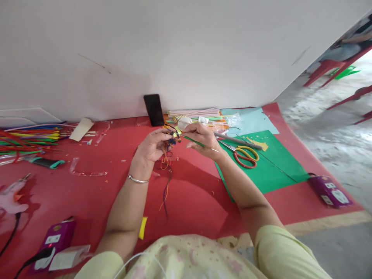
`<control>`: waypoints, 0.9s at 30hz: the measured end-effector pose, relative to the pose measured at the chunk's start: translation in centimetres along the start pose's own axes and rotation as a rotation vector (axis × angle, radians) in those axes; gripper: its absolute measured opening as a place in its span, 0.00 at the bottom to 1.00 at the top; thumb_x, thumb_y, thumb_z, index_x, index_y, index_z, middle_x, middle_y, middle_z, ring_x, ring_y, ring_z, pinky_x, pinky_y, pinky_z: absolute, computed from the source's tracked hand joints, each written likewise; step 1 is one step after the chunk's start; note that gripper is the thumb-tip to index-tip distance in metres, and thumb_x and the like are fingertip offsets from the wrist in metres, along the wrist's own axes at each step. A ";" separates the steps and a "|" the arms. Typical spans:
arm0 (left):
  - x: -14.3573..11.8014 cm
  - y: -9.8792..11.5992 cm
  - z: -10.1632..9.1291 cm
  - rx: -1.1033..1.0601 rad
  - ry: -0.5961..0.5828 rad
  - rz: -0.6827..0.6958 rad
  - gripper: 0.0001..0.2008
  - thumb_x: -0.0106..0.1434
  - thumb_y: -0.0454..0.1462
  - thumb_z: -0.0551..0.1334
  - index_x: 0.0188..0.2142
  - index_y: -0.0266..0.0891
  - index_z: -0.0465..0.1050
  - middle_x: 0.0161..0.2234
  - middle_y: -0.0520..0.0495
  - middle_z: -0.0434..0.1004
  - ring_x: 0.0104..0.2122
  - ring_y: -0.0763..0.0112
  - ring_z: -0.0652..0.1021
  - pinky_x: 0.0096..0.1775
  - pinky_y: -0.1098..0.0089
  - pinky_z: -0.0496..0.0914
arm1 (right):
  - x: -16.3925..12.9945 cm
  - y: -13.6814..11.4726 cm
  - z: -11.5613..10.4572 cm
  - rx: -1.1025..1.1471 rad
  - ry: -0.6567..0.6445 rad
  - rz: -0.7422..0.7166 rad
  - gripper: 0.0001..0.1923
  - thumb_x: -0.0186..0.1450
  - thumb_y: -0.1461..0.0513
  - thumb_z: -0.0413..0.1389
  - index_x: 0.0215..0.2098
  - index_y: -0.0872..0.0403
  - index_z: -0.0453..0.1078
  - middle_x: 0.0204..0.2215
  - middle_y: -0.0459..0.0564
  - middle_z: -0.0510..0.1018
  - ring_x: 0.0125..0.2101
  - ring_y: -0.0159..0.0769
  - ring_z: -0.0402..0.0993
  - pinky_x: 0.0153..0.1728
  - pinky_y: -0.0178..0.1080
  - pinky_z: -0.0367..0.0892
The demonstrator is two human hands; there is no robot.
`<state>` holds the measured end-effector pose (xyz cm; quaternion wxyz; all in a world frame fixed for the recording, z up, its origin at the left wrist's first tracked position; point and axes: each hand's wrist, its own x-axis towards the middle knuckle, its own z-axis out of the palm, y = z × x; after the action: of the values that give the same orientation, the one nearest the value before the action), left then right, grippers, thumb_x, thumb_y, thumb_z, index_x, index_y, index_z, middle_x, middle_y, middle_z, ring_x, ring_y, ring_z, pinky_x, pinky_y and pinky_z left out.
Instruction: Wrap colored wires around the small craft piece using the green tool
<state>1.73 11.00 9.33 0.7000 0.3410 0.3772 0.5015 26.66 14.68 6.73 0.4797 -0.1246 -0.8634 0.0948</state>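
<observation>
Gripped: dark yarn point(172, 141), L hand point(152, 145); slim green tool point(194, 141), R hand point(204, 136).

A small, bunched dark-blue and orange yarn piece point(172, 142) sat at the left hand's point(154, 145) fingertips, loose orange and purple strands trailing below. A slim green crochet hook point(194, 141), metal-ended, slanted across the right hand point(202, 135).

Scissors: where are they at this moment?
The scissors lie right of centre in the head view, largely on the green sheet, beside the grey rod.

Sleeves point(286, 248) are pale yellow, the bangle point(138, 180) silvery.
</observation>
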 end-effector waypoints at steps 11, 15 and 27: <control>-0.5 0.4 0.5 0.081 0.050 0.057 0.12 0.47 0.32 0.77 0.35 0.35 0.89 0.31 0.42 0.87 0.28 0.69 0.81 0.25 0.74 0.69 | 0.6 -0.7 -1.0 -0.154 -0.074 -0.033 0.19 0.80 0.50 0.60 0.60 0.51 0.82 0.52 0.59 0.84 0.51 0.47 0.83 0.50 0.48 0.78; -0.5 0.4 0.2 0.091 0.050 0.054 0.12 0.46 0.32 0.76 0.33 0.35 0.89 0.30 0.41 0.87 0.27 0.68 0.81 0.25 0.73 0.70 | 0.9 -0.8 -1.3 0.078 -0.064 0.068 0.16 0.80 0.50 0.61 0.55 0.51 0.85 0.49 0.57 0.84 0.50 0.45 0.82 0.53 0.48 0.79; -0.3 -1.2 1.0 0.326 0.113 0.377 0.14 0.51 0.39 0.83 0.38 0.42 0.92 0.39 0.42 0.92 0.39 0.60 0.88 0.44 0.61 0.83 | 0.5 -1.6 2.5 0.965 0.102 0.823 0.31 0.70 0.35 0.65 0.41 0.54 0.85 0.45 0.56 0.85 0.32 0.33 0.80 0.23 0.31 0.73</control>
<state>3.08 10.30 8.88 0.5076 0.4853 0.4213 0.5739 24.14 13.19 6.28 0.4467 -0.2202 -0.5811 0.6437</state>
